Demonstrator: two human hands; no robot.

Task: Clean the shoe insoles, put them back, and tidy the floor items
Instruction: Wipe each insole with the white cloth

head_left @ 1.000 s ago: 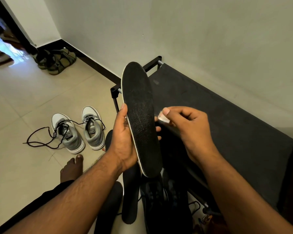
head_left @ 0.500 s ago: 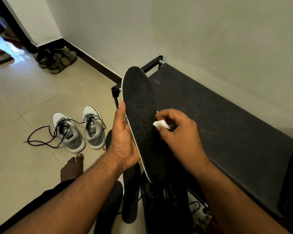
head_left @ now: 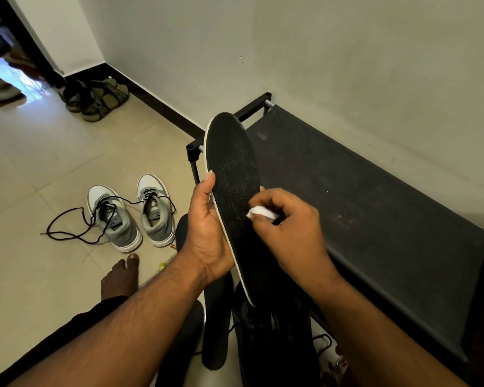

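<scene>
My left hand (head_left: 207,233) grips a black insole (head_left: 232,169) with a pale edge, holding it upright in front of me by its lower half. My right hand (head_left: 288,227) pinches a small white wipe (head_left: 260,212) and presses it against the insole's face near the middle. Other black insoles (head_left: 217,325) lie on the floor below my hands, beside dark shoes (head_left: 268,336) that are partly hidden by my arms.
A pair of grey sneakers (head_left: 129,213) with loose dark laces stands on the tiled floor to the left. A black shoe rack (head_left: 375,208) runs along the wall on the right. Olive sandals (head_left: 98,99) sit in the far corner. My bare foot (head_left: 120,277) rests on the floor.
My right hand has moved from the insole's right edge onto its face and downward, wiping with the white wipe. The insole has tilted slightly lower.
</scene>
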